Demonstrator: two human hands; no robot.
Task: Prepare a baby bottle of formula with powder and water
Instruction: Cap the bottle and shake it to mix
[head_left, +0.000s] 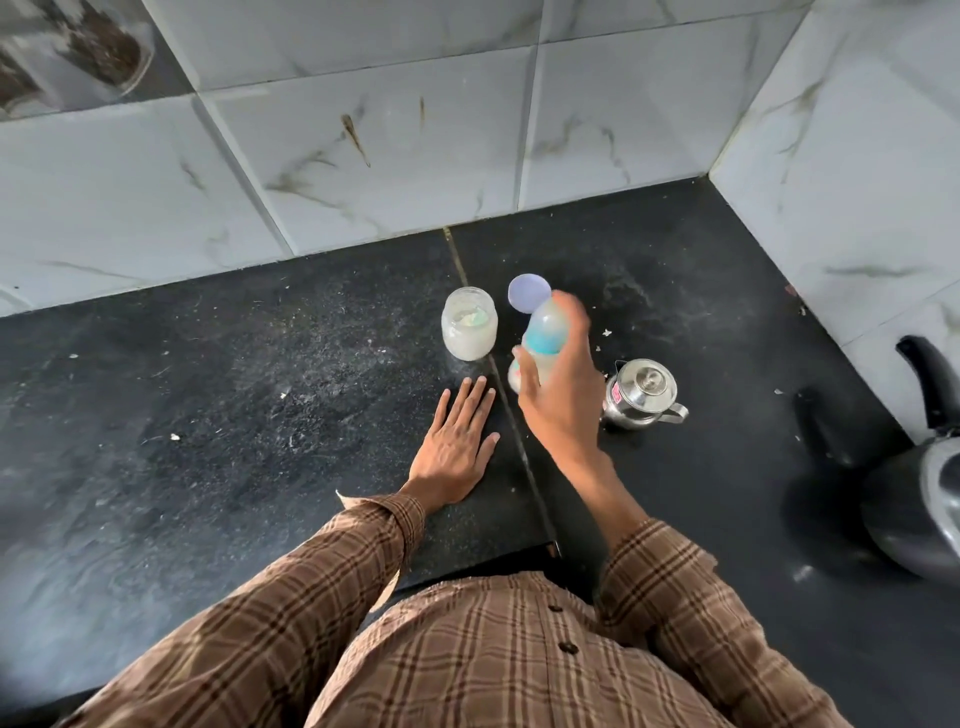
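Observation:
My right hand (563, 384) grips a baby bottle (544, 332) with a clear cap and a blue collar, held above the black counter and blurred by motion. My left hand (457, 447) lies flat on the counter, fingers apart, holding nothing. An open glass jar of white powder (469, 331) stands just beyond my left hand. The jar's pale purple lid (525, 292) lies on the counter behind the bottle. A small steel kettle (641, 393) with its lid on stands to the right of my right hand.
A large dark pressure cooker (919, 499) with a black handle sits at the right edge. The black stone counter (208, 415) meets white marble-look tiled walls at the back and right. A glass jar (78, 57) shows at the upper left.

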